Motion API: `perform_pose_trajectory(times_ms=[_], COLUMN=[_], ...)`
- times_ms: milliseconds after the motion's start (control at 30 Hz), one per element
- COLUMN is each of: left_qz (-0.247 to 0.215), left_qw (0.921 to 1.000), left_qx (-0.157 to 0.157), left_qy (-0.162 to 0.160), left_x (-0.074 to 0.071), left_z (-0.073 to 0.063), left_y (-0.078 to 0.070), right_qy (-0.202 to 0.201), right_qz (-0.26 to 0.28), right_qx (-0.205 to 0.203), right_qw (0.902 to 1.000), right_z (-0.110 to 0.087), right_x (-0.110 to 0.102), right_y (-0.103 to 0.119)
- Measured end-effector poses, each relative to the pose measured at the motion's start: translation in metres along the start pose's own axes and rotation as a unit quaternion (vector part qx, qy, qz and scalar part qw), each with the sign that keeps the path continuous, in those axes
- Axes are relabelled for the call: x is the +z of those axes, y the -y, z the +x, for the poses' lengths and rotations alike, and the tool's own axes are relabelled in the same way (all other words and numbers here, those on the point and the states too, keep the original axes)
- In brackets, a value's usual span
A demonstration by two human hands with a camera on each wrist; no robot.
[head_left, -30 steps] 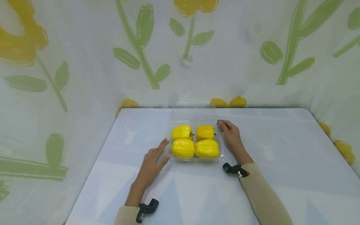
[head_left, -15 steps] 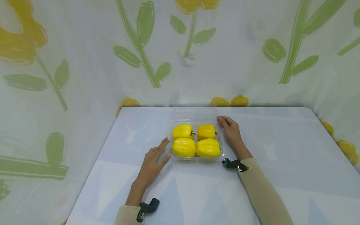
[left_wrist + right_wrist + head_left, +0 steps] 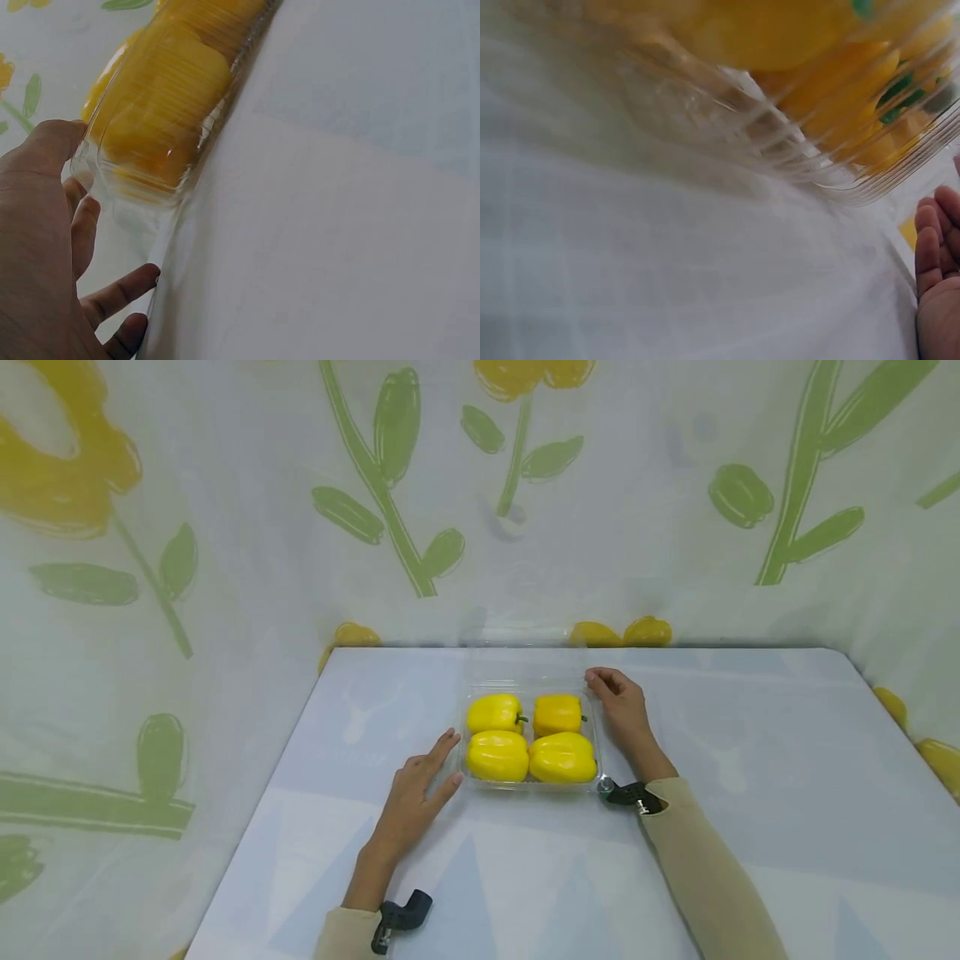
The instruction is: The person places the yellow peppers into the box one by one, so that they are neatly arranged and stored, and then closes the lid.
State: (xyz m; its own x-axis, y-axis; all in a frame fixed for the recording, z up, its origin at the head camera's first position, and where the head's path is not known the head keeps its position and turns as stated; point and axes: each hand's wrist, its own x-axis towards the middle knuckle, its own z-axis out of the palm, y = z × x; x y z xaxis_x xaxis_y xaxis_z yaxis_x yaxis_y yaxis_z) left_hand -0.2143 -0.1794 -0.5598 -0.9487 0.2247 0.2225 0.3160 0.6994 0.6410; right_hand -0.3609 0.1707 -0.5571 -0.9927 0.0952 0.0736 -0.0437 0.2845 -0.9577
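Observation:
A clear plastic clamshell box [image 3: 532, 787] stands on the table with its see-through lid [image 3: 525, 662] folded back behind it. Several yellow bell peppers [image 3: 497, 757] lie inside in two rows; two show green stems. At the box's left side is my left hand [image 3: 408, 797], fingers spread and fairly straight; in the left wrist view the thumb [image 3: 56, 142] touches the rim. My right hand [image 3: 621, 710] is at the back right, thumb and forefinger pinching the lid's side edge near the hinge. The right wrist view shows only its curled fingers [image 3: 934, 240], not the pinch.
The pale table [image 3: 720, 735] extends to both sides of the box. Behind its back edge hangs a white curtain [image 3: 637, 543] printed with flowers and leaves. A black wrist camera mount [image 3: 405, 912] sits on the left wrist, another [image 3: 633, 797] on the right.
The right hand has slid slightly toward the back along the box's right side. The left hand, the box and the peppers keep their places; the head view has shifted a little.

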Motion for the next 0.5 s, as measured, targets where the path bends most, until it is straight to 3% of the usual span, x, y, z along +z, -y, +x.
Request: perform_pose_trajectory(times_ms=[300, 500], left_qz=[0.006, 0.008], left_qw=[1.0, 1.0], left_qx=[0.003, -0.001], left_qy=[0.001, -0.002], left_x=[-0.0013, 0.0004], left_z=[0.0009, -0.0003], left_y=[-0.0013, -0.0012], right_qy=[-0.012, -0.026], right_qz=[0.001, -0.002], right_qx=[-0.001, -0.033], right_qw=[0.9999, 0.9991], right_z=[-0.0001, 0.0005], right_x=[-0.0006, -0.0014], right_y=[-0.0003, -0.0027])
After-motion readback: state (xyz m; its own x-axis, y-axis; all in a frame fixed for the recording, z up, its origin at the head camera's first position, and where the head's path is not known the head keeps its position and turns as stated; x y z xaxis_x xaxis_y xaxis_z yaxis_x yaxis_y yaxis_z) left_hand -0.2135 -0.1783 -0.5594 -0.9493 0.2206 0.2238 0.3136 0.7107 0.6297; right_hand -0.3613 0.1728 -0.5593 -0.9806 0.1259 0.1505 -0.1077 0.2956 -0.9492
